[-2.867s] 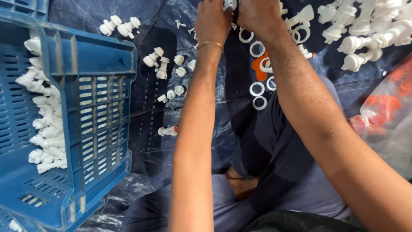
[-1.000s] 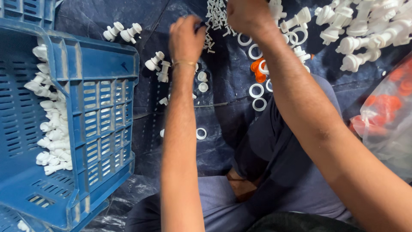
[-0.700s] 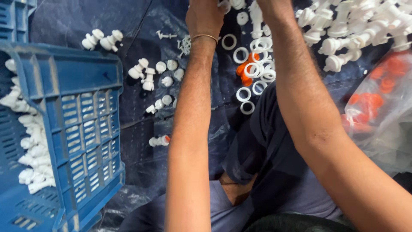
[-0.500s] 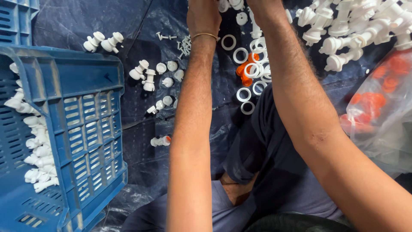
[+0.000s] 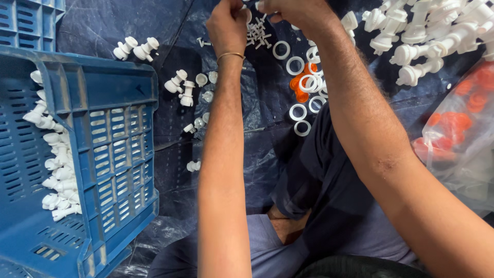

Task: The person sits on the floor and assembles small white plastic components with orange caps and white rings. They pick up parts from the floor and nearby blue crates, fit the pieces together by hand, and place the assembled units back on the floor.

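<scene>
My left hand (image 5: 226,28) and my right hand (image 5: 296,13) meet at the top edge of the view, fingers pinched together around a small white plastic part (image 5: 247,11) that is mostly hidden. A thin gold bangle circles my left wrist. Just beyond the hands lies a small heap of white pins (image 5: 260,33). Under my right forearm are several white rings (image 5: 296,64) and a few orange pieces (image 5: 298,85) on the dark blue tarp.
A blue slotted crate (image 5: 98,154) at the left holds white fittings (image 5: 51,154). Loose white fittings (image 5: 180,85) lie beside it. A pile of larger white fittings (image 5: 427,31) sits top right, above a clear bag of orange parts (image 5: 458,128). My crossed legs fill the bottom.
My left hand, which reached down among the loose fittings a second ago, has come back up to join my right hand. The view has shifted slightly.
</scene>
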